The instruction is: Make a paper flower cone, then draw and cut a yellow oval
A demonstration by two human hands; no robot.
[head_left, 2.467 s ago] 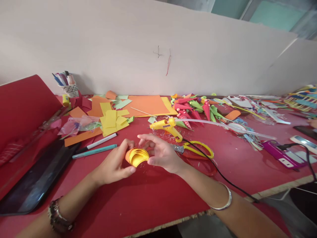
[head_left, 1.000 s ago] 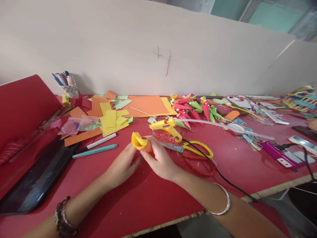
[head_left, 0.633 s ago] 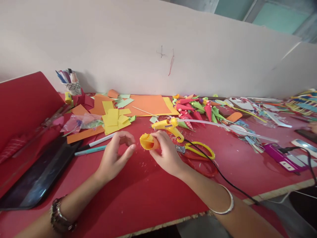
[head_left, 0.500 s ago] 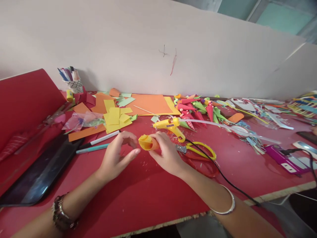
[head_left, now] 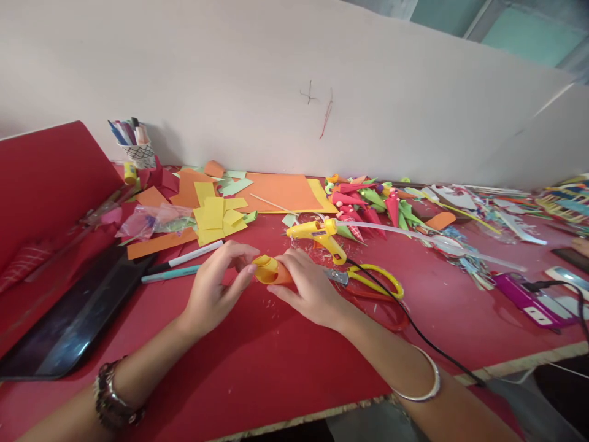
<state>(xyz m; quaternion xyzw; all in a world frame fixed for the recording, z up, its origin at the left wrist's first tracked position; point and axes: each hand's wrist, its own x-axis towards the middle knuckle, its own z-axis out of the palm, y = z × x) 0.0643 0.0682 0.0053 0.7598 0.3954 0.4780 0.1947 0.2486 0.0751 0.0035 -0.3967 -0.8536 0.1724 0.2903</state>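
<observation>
I see right hand (head_left: 309, 287) holding yellow-orange paper roll (head_left: 267, 269) | left hand (head_left: 210, 288) half-curled at its near-side rim, can't tell if gripping | roll over red tabletop (head_left: 276, 368), near yellow glue gun (head_left: 324, 234)

Your paper roll (head_left: 275, 272), orange outside and yellow inside, is coiled in layers around a hollow mouth. It is tipped over sideways, mouth toward 9 o'clock, its far end hidden at 3 o'clock in your right hand (head_left: 311, 290). Your left hand (head_left: 212, 287) cups at the 9 o'clock rim, contact unclear.
</observation>
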